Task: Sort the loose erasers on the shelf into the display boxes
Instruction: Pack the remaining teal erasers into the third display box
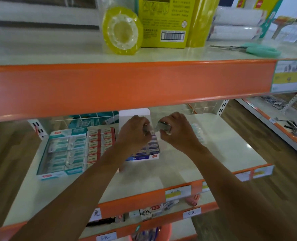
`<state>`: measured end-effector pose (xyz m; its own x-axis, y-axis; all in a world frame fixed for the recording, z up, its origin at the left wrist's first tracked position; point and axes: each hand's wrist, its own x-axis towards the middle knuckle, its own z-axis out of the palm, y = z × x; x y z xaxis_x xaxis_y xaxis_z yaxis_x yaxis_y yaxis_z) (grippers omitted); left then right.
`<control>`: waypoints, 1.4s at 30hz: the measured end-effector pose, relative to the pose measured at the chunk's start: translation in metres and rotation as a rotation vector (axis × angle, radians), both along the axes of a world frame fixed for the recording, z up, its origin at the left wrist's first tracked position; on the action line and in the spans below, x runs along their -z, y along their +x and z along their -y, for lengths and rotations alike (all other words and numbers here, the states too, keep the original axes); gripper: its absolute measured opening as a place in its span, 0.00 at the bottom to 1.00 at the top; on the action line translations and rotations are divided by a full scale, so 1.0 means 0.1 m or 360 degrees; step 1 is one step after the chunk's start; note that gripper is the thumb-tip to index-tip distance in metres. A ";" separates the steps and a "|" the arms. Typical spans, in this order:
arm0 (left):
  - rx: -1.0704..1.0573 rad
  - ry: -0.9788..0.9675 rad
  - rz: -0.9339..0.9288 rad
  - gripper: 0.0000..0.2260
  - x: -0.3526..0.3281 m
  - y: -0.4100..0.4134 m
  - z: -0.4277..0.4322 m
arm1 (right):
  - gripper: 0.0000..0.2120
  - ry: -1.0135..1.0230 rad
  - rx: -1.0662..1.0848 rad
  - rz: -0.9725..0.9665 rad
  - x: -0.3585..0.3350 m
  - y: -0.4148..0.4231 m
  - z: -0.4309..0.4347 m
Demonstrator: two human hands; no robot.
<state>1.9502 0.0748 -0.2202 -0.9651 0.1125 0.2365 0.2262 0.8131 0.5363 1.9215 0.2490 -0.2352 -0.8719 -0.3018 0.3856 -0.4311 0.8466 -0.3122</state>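
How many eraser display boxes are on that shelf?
3: the teal box at left, the red box beside it, the blue box right of that; more may be hidden.

My left hand (133, 134) and right hand (177, 133) are bare, knuckles and tendons showing on their backs; my left forearm (85, 185) and right forearm (231, 180) are bare too, long and slim, uncovered from the wrists to the frame's lower edge
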 end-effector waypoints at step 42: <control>-0.0500 0.0085 0.0031 0.10 0.25 0.64 2.29 | 0.08 0.0129 -0.0560 0.0206 0.21 0.37 2.31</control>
<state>2.0137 -0.1545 -0.2450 -0.9550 -0.2041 0.2153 -0.0424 0.8122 0.5818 1.9588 0.0179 -0.2562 -0.7496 -0.6161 0.2419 -0.6610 0.6781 -0.3214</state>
